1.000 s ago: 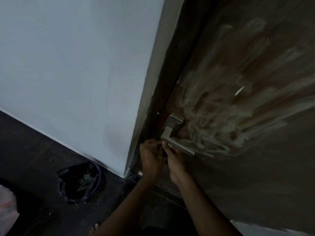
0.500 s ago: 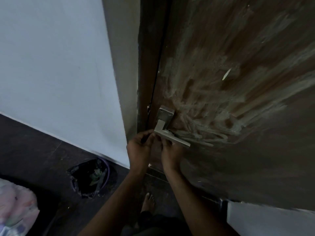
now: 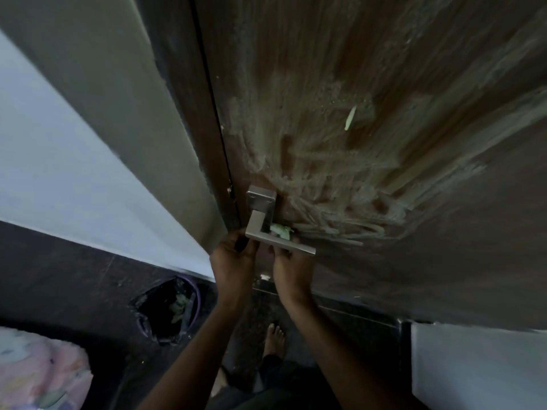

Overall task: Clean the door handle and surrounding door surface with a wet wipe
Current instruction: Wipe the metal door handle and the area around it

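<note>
A silver lever door handle [image 3: 279, 241] on a square plate sits at the left edge of a brown door [image 3: 444, 261], which is streaked with whitish smears [image 3: 340, 173]. A crumpled pale green wet wipe [image 3: 281, 230] is tucked behind the lever against the door. My right hand [image 3: 291, 269] reaches up from below the lever, its fingers behind the bar where they pinch the wipe. My left hand [image 3: 233, 258] curls its fingers round the lever's bent left corner. A small pale scrap [image 3: 350, 118] sticks to the door higher up.
A bin lined with a black bag [image 3: 168, 309] stands on the dark floor at the lower left and holds greenish scraps. My bare foot [image 3: 275, 335] is below the hands. The grey door frame [image 3: 133, 113] and a white wall [image 3: 59, 173] lie to the left, patterned cloth [image 3: 38, 374] at the bottom left.
My view has swung round and closer to the door. Both hands have risen from under the handle up to the lever. The green wipe now shows behind the bar.
</note>
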### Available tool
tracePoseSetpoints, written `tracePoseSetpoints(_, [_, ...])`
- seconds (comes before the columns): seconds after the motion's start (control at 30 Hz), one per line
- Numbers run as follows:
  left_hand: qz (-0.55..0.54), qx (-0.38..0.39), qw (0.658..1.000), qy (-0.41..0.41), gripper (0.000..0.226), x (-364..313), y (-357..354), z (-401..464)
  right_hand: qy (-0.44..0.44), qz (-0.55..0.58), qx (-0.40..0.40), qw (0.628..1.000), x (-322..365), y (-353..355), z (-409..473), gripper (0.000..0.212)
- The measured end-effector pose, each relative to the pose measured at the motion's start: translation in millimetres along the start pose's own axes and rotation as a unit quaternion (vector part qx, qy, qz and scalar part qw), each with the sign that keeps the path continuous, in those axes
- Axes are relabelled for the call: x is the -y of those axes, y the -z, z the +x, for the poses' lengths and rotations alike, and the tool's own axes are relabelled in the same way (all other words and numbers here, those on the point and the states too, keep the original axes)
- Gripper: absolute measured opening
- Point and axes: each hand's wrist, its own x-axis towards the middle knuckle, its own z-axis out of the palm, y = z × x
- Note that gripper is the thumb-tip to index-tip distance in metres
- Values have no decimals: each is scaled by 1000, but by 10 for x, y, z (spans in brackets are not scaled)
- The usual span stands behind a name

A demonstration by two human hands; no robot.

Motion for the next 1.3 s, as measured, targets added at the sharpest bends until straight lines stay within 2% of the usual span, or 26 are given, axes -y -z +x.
tracePoseSetpoints(0.1, [-9, 14, 1000, -7, 25, 5, -38, -19, -27, 142, 5, 989, 12, 171, -43, 19])
tracePoseSetpoints(0.17, [-6, 15, 1000, -10, 25, 4, -56, -16, -21, 187, 29, 982, 41, 204, -57, 14])
tracePoseSetpoints(0.27, [16, 11, 1000, 1, 16, -22, -35, -22, -72, 116, 77, 988, 19, 139, 0, 18])
tracePoseSetpoints(0.33, [33, 15, 999, 3, 17, -69, 16, -26, -121, 45, 143, 981, -26, 73, 38, 28])
tracePoseSetpoints(0.43, [71, 14, 997, -3, 18, -144, 89, -9, -108, 13, 188, 976, -36, 53, 77, 33])
tracePoseSetpoints(0.47, [77, 14, 997, -4, 17, -160, 108, 3, -90, 21, 171, 981, -26, 51, 71, 29])
tracePoseSetpoints(0.53, [87, 16, 996, -5, 19, -178, 134, 30, -70, 74, 72, 992, -36, 59, 51, 12])
tracePoseSetpoints(0.6, [98, 28, 995, -9, 20, -193, 161, 49, -85, 137, -30, 987, -45, 91, 11, 14])
tracePoseSetpoints(0.67, [105, 46, 993, -17, 18, -197, 179, 46, -114, 224, -68, 965, 0, 95, -11, 19])
tracePoseSetpoints(0.73, [110, 65, 992, -23, 15, -178, 202, 43, -195, 330, -48, 923, 18, -25, -24, 19])
tracePoseSetpoints(0.8, [119, 78, 989, -32, 12, -157, 239, 46, -285, 402, 17, 870, 136, -178, -80, 18])
tracePoseSetpoints(0.83, [126, 82, 988, -34, 12, -151, 264, 54, -310, 415, 33, 855, 173, -238, -96, 16])
tracePoseSetpoints(0.93, [151, 110, 981, -42, 16, -122, 360, 132, -316, 451, 11, 834, 274, -219, -106, 22])
tracePoseSetpoints(1.0, [158, 135, 977, -48, 17, -118, 405, 191, -288, 473, -37, 832, 223, -119, -76, 31])
tracePoseSetpoints(1.1, [147, 177, 972, -48, 16, -153, 417, 247, -253, 468, -82, 843, 215, -98, -78, 14])
tracePoseSetpoints(1.2, [139, 208, 966, -59, 18, -192, 390, 250, -274, 448, -68, 848, 277, -175, -113, 30])
tracePoseSetpoints(1.23, [140, 218, 964, -60, 17, -197, 386, 249, -272, 446, -70, 850, 297, -171, -124, 28])
tracePoseSetpoints(1.3, [137, 233, 962, -52, 14, -182, 371, 250, -232, 443, -104, 860, 311, -66, -109, 10])
